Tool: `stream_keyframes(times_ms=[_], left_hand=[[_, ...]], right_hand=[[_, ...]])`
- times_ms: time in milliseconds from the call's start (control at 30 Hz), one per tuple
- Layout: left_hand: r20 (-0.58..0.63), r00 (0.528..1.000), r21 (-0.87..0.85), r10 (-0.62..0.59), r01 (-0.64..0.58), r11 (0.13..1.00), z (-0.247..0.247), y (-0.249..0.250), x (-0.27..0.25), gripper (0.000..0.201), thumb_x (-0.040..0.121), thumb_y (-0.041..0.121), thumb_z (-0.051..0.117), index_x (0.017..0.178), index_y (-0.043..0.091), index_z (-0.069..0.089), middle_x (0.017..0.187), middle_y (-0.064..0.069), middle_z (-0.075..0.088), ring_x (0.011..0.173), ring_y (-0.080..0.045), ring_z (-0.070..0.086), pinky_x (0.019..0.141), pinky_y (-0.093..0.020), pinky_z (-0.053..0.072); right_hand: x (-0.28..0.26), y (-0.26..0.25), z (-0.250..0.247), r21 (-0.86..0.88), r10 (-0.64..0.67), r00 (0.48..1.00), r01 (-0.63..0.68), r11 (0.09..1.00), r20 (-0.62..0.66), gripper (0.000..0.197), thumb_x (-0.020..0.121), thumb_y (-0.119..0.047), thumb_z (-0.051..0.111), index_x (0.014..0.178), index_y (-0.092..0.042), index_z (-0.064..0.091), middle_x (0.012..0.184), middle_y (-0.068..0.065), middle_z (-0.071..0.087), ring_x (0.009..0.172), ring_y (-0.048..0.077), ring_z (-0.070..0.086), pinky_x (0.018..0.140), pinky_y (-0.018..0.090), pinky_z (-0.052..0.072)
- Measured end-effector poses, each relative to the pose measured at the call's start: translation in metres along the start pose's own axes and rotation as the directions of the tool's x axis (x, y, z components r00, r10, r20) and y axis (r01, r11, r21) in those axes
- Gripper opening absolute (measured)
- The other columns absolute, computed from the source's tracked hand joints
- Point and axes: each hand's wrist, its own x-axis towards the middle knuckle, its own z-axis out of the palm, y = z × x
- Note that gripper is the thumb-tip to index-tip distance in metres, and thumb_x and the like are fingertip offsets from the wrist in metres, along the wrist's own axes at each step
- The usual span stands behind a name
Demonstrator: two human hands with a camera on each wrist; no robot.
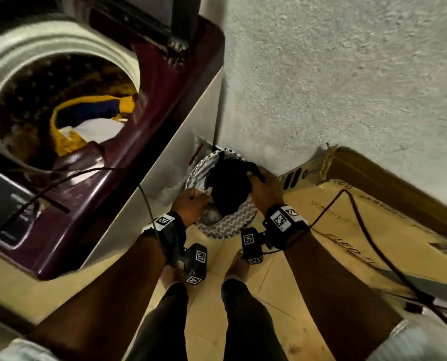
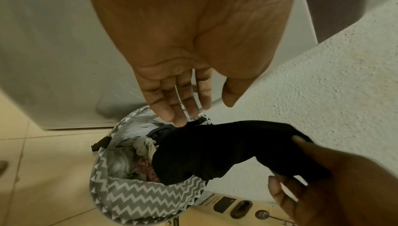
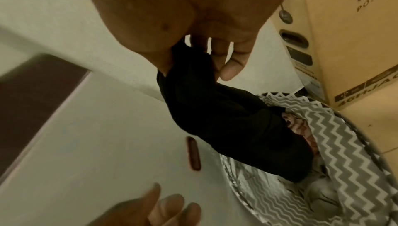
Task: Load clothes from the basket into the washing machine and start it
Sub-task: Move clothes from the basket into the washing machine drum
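Observation:
The top-loading washing machine point(image 1: 165, 82) stands at the left with its drum open; yellow, blue and white clothes point(image 1: 92, 118) lie inside. On the floor beside it sits the grey-and-white zigzag basket point(image 1: 232, 222). My right hand point(image 1: 265, 188) grips a black garment point(image 1: 230, 183) by one end and holds it partly lifted, its lower end still in the basket point(image 3: 336, 136). In the right wrist view my thumb and fingers point(image 3: 193, 47) pinch the black garment point(image 3: 226, 119). My left hand point(image 2: 185, 96) hovers open over the basket's point(image 2: 146, 199) far rim, its fingertips near the black garment point(image 2: 226, 149).
White, grey and pink clothes point(image 2: 129, 158) lie low in the basket. A large cardboard box point(image 1: 360, 217) hems the basket in on the right, a rough wall point(image 1: 347, 74) stands behind, and the machine's white side point(image 3: 107, 144) is close on the left. Cables trail from both wrists.

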Motion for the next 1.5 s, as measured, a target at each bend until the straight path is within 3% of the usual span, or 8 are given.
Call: stream_keyframes(times_ms=[100, 233, 467, 600, 733, 967, 1300, 1500], left_hand=[[0.01, 1.0, -0.011, 0.007, -0.006, 1.0, -0.003, 0.02, -0.029, 0.02, 0.085, 0.016, 0.068, 0.075, 0.013, 0.051, 0.086, -0.022, 0.057, 0.059, -0.025, 0.058, 0.051, -0.022, 0.043], [-0.032, 0.991, 0.162, 0.132, -0.125, 0.979, -0.002, 0.047, -0.068, 0.025, 0.086, 0.003, 0.072, 0.099, 0.01, 0.051, 0.081, 0.002, 0.052, 0.055, 0.004, 0.056, 0.049, -0.006, 0.041], [-0.002, 0.923, 0.409, 0.384, -0.349, 0.843, 0.006, 0.08, -0.083, 0.115, 0.053, 0.054, 0.091, 0.148, 0.021, 0.036, 0.149, 0.007, 0.044, 0.137, -0.013, 0.041, 0.115, -0.032, 0.034], [0.095, 0.926, 0.281, 0.366, -0.378, 0.882, 0.026, 0.121, -0.134, 0.011, 0.088, 0.008, 0.068, 0.098, 0.012, 0.065, 0.091, -0.003, 0.065, 0.093, -0.02, 0.06, 0.076, -0.03, 0.049], [0.017, 0.961, 0.078, 0.276, -0.276, 0.958, 0.032, 0.144, -0.156, 0.031, 0.101, 0.006, 0.043, 0.098, 0.008, 0.073, 0.082, -0.006, 0.062, 0.077, -0.016, 0.057, 0.053, -0.025, 0.042], [-0.072, 0.952, -0.458, 0.298, -0.297, 0.838, 0.011, 0.186, -0.197, 0.027, 0.1, 0.019, 0.043, 0.096, 0.008, 0.068, 0.086, -0.012, 0.072, 0.07, -0.02, 0.069, 0.063, -0.028, 0.059], [0.386, 0.854, -0.358, 0.349, -0.21, 0.91, 0.004, 0.217, -0.249, 0.057, 0.094, 0.014, 0.026, 0.039, 0.017, 0.041, 0.037, 0.004, 0.037, 0.028, -0.007, 0.034, 0.031, -0.011, 0.03], [0.236, 0.85, -0.478, 0.471, -0.321, 0.818, -0.011, 0.237, -0.266, 0.072, 0.099, 0.008, 0.026, 0.03, 0.017, 0.048, 0.034, 0.007, 0.044, 0.029, -0.002, 0.043, 0.035, -0.01, 0.035]], right_hand=[[-0.033, -0.04, -0.018, 0.227, 0.036, 0.999, -0.041, 0.973, 0.027, 0.023, 0.1, -0.021, 0.055, 0.118, -0.014, 0.068, 0.1, 0.006, 0.072, 0.091, 0.032, 0.067, 0.064, 0.033, 0.061], [-0.079, -0.089, -0.05, 0.536, 0.044, 0.993, -0.097, 0.839, 0.111, 0.025, 0.103, -0.017, 0.049, 0.12, -0.016, 0.067, 0.116, 0.012, 0.07, 0.116, 0.037, 0.063, 0.089, 0.047, 0.056], [-0.152, -0.175, -0.101, 0.794, -0.103, 0.973, -0.106, 0.598, 0.207, 0.043, 0.1, -0.017, 0.043, 0.139, 0.001, 0.052, 0.136, 0.019, 0.061, 0.128, 0.031, 0.058, 0.108, 0.04, 0.047], [-0.173, -0.202, -0.11, 0.866, -0.179, 0.962, -0.096, 0.491, 0.208, 0.049, 0.092, -0.02, 0.049, 0.136, 0.001, 0.055, 0.14, 0.02, 0.057, 0.132, 0.032, 0.055, 0.112, 0.044, 0.043], [-0.165, -0.195, -0.115, 0.907, -0.046, 0.993, -0.081, 0.412, 0.11, 0.037, 0.094, -0.023, 0.048, 0.119, -0.006, 0.068, 0.134, 0.018, 0.063, 0.126, 0.034, 0.059, 0.108, 0.045, 0.045], [-0.143, -0.121, -0.116, 0.506, 0.142, 0.988, -0.091, 0.858, -0.062, 0.02, 0.096, -0.035, 0.059, 0.096, -0.018, 0.07, 0.077, -0.002, 0.074, 0.068, 0.018, 0.071, 0.046, 0.021, 0.047], [-0.135, -0.083, -0.043, 0.064, -0.204, 0.965, 0.196, 0.979, 0.167, 0.108, 0.064, -0.018, 0.094, 0.148, -0.02, 0.026, 0.128, -0.014, 0.053, 0.115, -0.007, 0.053, 0.09, 0.002, 0.043], [-0.111, -0.127, -0.032, -0.162, -0.181, 0.975, 0.201, 0.966, 0.129, 0.043, 0.097, -0.003, 0.056, 0.139, 0.002, 0.048, 0.136, 0.019, 0.057, 0.127, 0.033, 0.055, 0.091, 0.015, 0.04]])
